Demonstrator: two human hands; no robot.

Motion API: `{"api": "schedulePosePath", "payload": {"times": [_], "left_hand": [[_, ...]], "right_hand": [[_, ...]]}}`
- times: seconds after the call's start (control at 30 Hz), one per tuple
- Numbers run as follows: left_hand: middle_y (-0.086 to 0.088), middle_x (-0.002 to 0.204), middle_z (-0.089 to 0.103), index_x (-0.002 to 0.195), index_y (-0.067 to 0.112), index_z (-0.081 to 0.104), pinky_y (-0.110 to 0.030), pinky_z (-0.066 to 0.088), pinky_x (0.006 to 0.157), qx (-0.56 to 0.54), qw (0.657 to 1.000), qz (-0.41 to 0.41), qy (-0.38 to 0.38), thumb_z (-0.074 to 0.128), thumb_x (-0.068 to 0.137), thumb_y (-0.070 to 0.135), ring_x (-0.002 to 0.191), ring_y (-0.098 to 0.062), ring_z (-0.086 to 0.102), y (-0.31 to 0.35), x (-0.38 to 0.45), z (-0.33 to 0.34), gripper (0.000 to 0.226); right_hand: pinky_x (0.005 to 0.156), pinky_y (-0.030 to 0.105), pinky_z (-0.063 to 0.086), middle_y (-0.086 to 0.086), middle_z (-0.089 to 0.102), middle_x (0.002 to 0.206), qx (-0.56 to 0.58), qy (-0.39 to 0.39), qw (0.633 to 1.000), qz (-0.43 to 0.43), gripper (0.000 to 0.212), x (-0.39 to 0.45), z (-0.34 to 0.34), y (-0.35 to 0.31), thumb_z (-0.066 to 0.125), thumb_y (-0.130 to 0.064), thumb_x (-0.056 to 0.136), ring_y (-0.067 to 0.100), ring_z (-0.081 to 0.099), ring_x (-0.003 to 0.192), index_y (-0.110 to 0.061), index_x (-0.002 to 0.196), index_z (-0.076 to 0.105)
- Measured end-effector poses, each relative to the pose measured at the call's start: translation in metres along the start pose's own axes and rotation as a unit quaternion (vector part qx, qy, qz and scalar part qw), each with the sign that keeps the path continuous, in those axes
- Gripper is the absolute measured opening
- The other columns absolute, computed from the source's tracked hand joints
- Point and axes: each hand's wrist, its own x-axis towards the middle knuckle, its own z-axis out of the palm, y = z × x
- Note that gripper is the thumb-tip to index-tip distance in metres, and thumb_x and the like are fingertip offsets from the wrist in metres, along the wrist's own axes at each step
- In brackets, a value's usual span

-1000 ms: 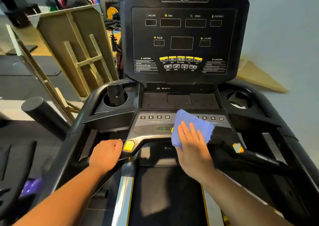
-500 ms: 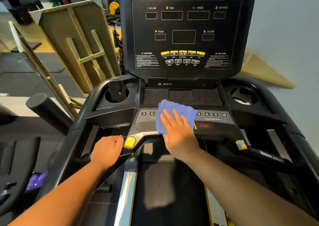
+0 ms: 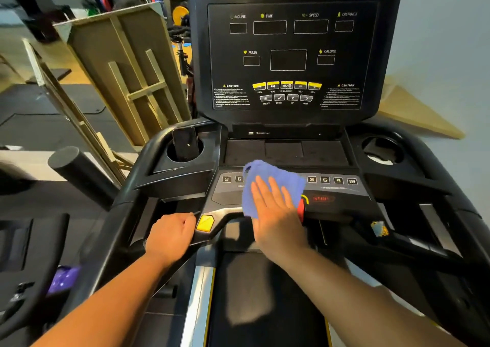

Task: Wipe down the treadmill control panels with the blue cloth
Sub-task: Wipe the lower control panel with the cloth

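Note:
The blue cloth (image 3: pixel 267 179) lies spread on the treadmill's lower control panel (image 3: pixel 334 187), over its middle and the left number keys. My right hand (image 3: pixel 275 214) presses flat on the cloth with straight fingers. A red stop button (image 3: pixel 301 209) shows just right of that hand. My left hand (image 3: pixel 169 238) grips the left handlebar beside a yellow button (image 3: pixel 204 223). Above stands the dark upper display panel (image 3: pixel 289 55) with yellow keys.
A phone (image 3: pixel 185 143) stands in the left cup holder; the right cup holder (image 3: pixel 381 152) holds something pale. Wooden frames (image 3: pixel 119 73) lean at the left, a black roller (image 3: pixel 79 173) beside them. The belt (image 3: pixel 265 301) runs below my arms.
My right hand slid the cloth leftward along the lower panel from the right keys to the middle, then a little back right, uncovering the red stop button. The left hand stayed on the handlebar.

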Motion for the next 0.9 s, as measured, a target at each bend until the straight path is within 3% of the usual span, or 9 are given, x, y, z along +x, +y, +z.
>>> {"api": "schedulePosePath", "payload": {"times": [0.1, 0.17, 0.3, 0.43, 0.5, 0.67, 0.73, 0.8, 0.9], "left_hand": [[0.000, 0.064, 0.065, 0.068, 0.018, 0.062, -0.031, 0.052, 0.062, -0.013, 1.000, 0.002, -0.009, 0.025, 0.094, 0.044, 0.062, -0.012, 0.062, -0.001, -0.001, -0.001, 0.053], [0.000, 0.064, 0.064, 0.067, 0.017, 0.062, -0.028, 0.049, 0.059, -0.014, 1.000, 0.010, -0.005, 0.026, 0.094, 0.043, 0.061, -0.012, 0.060, -0.001, 0.001, 0.000, 0.052], [-0.001, 0.064, 0.064, 0.068, 0.015, 0.062, -0.032, 0.049, 0.060, -0.004, 1.000, 0.009, -0.001, 0.026, 0.094, 0.043, 0.060, -0.013, 0.059, -0.001, 0.000, 0.000, 0.053], [0.000, 0.064, 0.064, 0.068, 0.018, 0.063, -0.034, 0.054, 0.064, -0.007, 1.000, 0.012, -0.007, 0.026, 0.094, 0.042, 0.061, -0.013, 0.061, 0.000, 0.000, -0.003, 0.052], [0.000, 0.063, 0.064, 0.067, 0.018, 0.062, -0.033, 0.052, 0.062, -0.006, 1.000, 0.011, -0.003, 0.026, 0.094, 0.042, 0.061, -0.014, 0.060, 0.001, -0.002, -0.002, 0.051], [-0.003, 0.063, 0.061, 0.065, 0.015, 0.058, -0.039, 0.051, 0.062, 0.015, 1.000, 0.019, -0.001, 0.029, 0.094, 0.040, 0.061, -0.018, 0.058, -0.002, 0.000, -0.001, 0.048], [-0.001, 0.065, 0.063, 0.066, 0.018, 0.060, -0.036, 0.051, 0.063, 0.012, 1.000, 0.022, -0.001, 0.029, 0.096, 0.040, 0.062, -0.015, 0.059, 0.001, -0.001, -0.003, 0.048], [0.000, 0.066, 0.065, 0.067, 0.020, 0.062, -0.032, 0.051, 0.063, 0.002, 1.000, 0.022, 0.000, 0.030, 0.097, 0.037, 0.062, -0.014, 0.060, 0.002, 0.000, -0.004, 0.048], [0.000, 0.062, 0.063, 0.064, 0.018, 0.060, -0.030, 0.046, 0.059, -0.005, 1.000, 0.019, -0.001, 0.028, 0.095, 0.039, 0.060, -0.014, 0.059, 0.004, -0.003, -0.004, 0.049]], "right_hand": [[0.118, 0.053, 0.028, 0.009, 0.042, 0.157, -0.013, -0.026, 1.000, -0.009, 0.066, -0.017, 0.002, -0.011, 0.030, -0.031, 0.089, 0.038, 0.035, 0.146, -0.011, 0.150, 0.045], [0.121, 0.052, 0.023, 0.007, 0.040, 0.159, -0.002, -0.029, 0.998, -0.063, 0.064, -0.002, 0.007, -0.025, 0.030, -0.030, 0.090, 0.037, 0.032, 0.147, -0.012, 0.150, 0.045], [0.124, 0.048, 0.013, 0.005, 0.022, 0.166, -0.008, -0.055, 0.993, -0.105, 0.062, 0.032, 0.009, -0.033, 0.035, -0.029, 0.097, 0.030, 0.014, 0.154, -0.013, 0.157, 0.030], [0.121, 0.048, 0.022, 0.009, 0.040, 0.158, -0.012, 0.012, 1.000, -0.025, 0.062, 0.011, 0.009, -0.013, 0.039, -0.026, 0.091, 0.034, 0.034, 0.147, -0.010, 0.151, 0.043], [0.119, 0.050, 0.021, 0.011, 0.042, 0.157, -0.035, -0.008, 0.999, -0.025, 0.066, -0.004, 0.009, -0.018, 0.036, -0.029, 0.087, 0.038, 0.036, 0.145, -0.010, 0.150, 0.044], [0.124, 0.048, 0.017, 0.004, 0.029, 0.164, 0.004, -0.031, 0.991, -0.127, 0.064, 0.032, 0.020, -0.047, 0.032, -0.028, 0.093, 0.031, 0.020, 0.152, -0.013, 0.155, 0.037], [0.123, 0.049, 0.021, 0.005, 0.027, 0.164, 0.007, -0.016, 0.995, -0.101, 0.061, 0.040, 0.018, -0.035, 0.042, -0.024, 0.096, 0.029, 0.017, 0.153, -0.010, 0.155, 0.034], [0.120, 0.051, 0.027, 0.011, 0.033, 0.161, 0.019, 0.022, 0.999, -0.044, 0.063, 0.024, 0.013, -0.019, 0.050, -0.019, 0.093, 0.031, 0.026, 0.151, -0.007, 0.153, 0.036], [0.120, 0.052, 0.027, 0.011, 0.034, 0.161, -0.005, 0.005, 1.000, 0.011, 0.068, 0.002, 0.005, -0.022, 0.045, -0.022, 0.087, 0.036, 0.028, 0.149, -0.008, 0.153, 0.038]]}}
